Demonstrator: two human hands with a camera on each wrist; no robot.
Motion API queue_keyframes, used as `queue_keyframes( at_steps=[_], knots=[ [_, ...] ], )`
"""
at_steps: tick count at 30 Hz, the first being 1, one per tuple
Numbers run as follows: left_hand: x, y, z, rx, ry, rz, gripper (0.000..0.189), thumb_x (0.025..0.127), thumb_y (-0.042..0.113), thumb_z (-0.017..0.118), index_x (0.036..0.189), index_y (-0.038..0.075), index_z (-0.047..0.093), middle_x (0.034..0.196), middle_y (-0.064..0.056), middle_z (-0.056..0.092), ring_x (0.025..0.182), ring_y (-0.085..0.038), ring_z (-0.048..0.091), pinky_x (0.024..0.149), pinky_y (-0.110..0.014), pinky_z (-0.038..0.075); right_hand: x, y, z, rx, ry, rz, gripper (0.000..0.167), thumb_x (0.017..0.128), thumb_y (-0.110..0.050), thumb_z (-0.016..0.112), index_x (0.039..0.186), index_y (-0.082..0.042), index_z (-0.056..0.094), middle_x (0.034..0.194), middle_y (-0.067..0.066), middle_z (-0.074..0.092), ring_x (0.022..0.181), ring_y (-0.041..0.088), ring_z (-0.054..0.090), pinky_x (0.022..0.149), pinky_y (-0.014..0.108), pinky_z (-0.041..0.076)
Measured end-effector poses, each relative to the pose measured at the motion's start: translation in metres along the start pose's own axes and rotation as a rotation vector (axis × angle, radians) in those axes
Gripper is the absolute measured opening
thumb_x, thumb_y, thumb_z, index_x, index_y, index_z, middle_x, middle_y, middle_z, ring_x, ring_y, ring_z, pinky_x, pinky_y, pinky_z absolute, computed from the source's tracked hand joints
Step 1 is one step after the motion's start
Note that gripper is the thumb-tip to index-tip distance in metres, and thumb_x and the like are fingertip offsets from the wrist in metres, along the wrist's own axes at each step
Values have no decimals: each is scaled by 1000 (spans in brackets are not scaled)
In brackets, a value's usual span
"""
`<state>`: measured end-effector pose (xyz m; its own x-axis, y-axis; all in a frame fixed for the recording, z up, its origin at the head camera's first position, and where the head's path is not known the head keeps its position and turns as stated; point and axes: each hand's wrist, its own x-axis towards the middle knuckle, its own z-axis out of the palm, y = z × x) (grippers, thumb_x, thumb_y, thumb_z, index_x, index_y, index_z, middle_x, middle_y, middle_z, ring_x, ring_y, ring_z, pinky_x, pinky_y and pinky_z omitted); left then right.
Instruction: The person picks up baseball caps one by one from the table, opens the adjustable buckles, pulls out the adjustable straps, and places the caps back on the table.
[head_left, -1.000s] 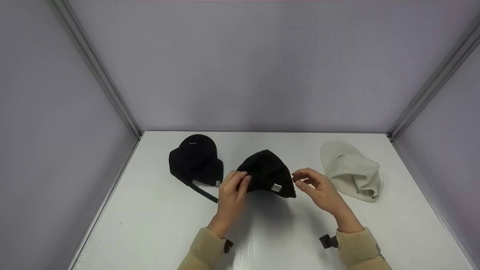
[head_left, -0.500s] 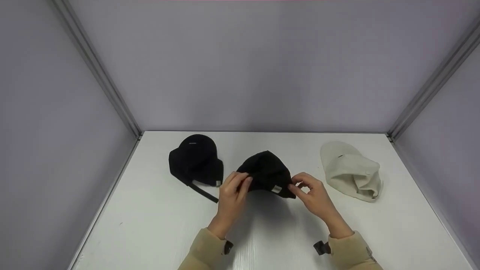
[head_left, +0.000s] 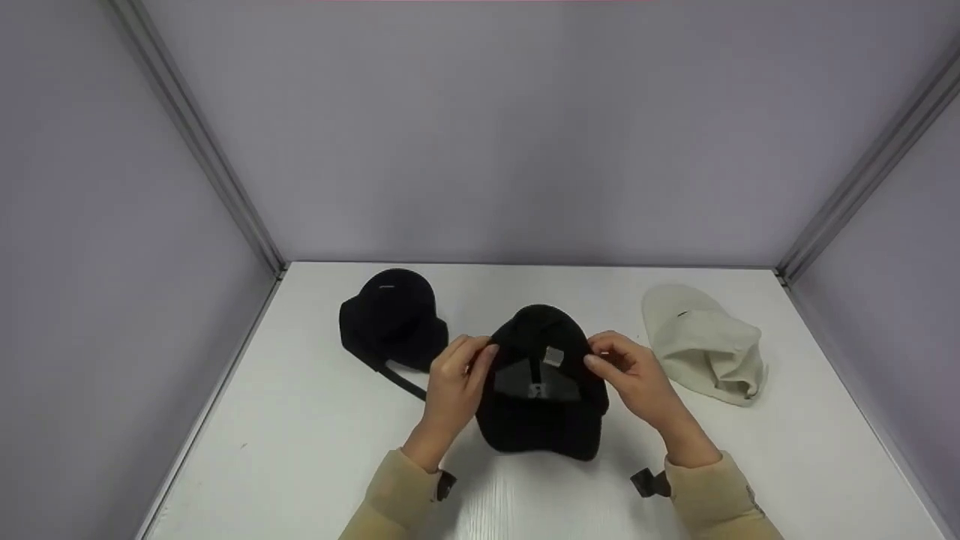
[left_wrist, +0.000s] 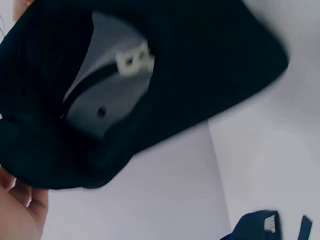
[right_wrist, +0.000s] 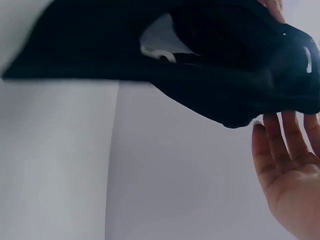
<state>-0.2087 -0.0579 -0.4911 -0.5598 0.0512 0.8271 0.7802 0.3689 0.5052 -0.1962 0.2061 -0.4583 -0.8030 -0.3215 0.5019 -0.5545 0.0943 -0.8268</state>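
Observation:
Between both hands hangs a black baseball cap [head_left: 540, 431], raised off the table. Its brim is down and towards me, and its inside shows a small white label [head_left: 554, 355] and a back strap with a buckle [head_left: 537, 390]. My left hand [head_left: 454, 382] pinches the left edge, thumb in front. At the opposite edge my right hand [head_left: 641, 382] grips the cap, also thumb in front; some fingertips are hidden behind the cloth. In the right wrist view the fingers [right_wrist: 280, 145] reach up to the crown. Close up, the left wrist view shows the opening above the strap.
A second black cap [head_left: 394, 322] with a loose strap [head_left: 403, 381] lies at the left back of the white table [head_left: 300, 450]. On the right lies a cream cap [head_left: 705, 341]. Grey panels [head_left: 525, 135] enclose the table's back and sides.
The black cap has turned over between the hands, so its brim now points down towards me and its inside shows. My right hand came in from the right and took hold of its edge.

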Motion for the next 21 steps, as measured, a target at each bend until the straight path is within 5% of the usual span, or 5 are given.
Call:
queue_keyframes(
  at_steps=[11,21],
  knots=[
    [-6,-10,-1,77,-124,-137,13,98,19,62,93,10,69,80,4,61,70,-7,56,58,-23,47,-3,27,-9,155,-52,389,25,100,-12,58,103,13,58,90,4,61,83,14,59,78,31,52],
    [-7,-24,5,188,-230,-283,18,99,25,62,94,10,71,77,5,60,66,-8,54,59,-25,49,-2,52,-6,270,-40,500,25,101,-20,58,99,4,62,93,7,62,89,20,61,81,37,52]
  ],
)
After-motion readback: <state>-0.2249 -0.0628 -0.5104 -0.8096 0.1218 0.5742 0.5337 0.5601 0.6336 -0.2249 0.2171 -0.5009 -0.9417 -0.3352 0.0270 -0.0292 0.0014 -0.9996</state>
